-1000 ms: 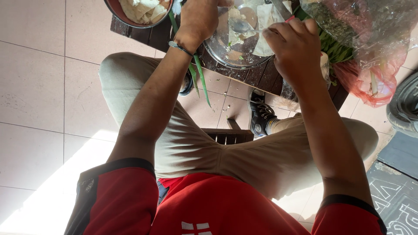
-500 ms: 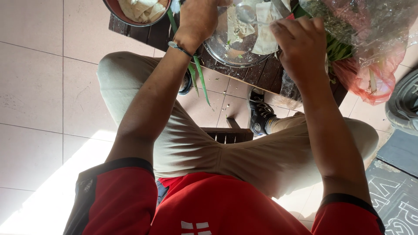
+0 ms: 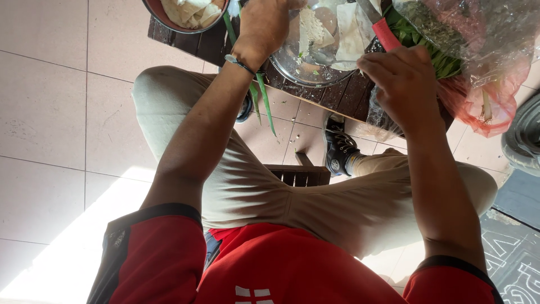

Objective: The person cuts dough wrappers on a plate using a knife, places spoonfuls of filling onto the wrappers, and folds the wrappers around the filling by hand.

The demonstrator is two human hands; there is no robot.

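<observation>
- Our left hand (image 3: 269, 25) rests on the clear glass bowl (image 3: 315, 50) on the dark slatted wooden counter (image 3: 337, 98); finger grip hidden.
- Our right hand (image 3: 402, 84), fingers curled, holds the red-handled knife (image 3: 382, 31); it has drawn back from the bowl.
- A crinkled plastic bag of greens (image 3: 467, 45) crowds the right.

Sunlit beige tile floor (image 3: 50, 112)

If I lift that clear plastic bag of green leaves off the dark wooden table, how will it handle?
The clear plastic bag of green leaves looks thin and crinkled, so it would probably sag and shift rather than hold shape. Leafy contents suggest it is light for its bulk. Its edge overhangs the dark wooden table near the right hand, so a push might slide it off.
</observation>
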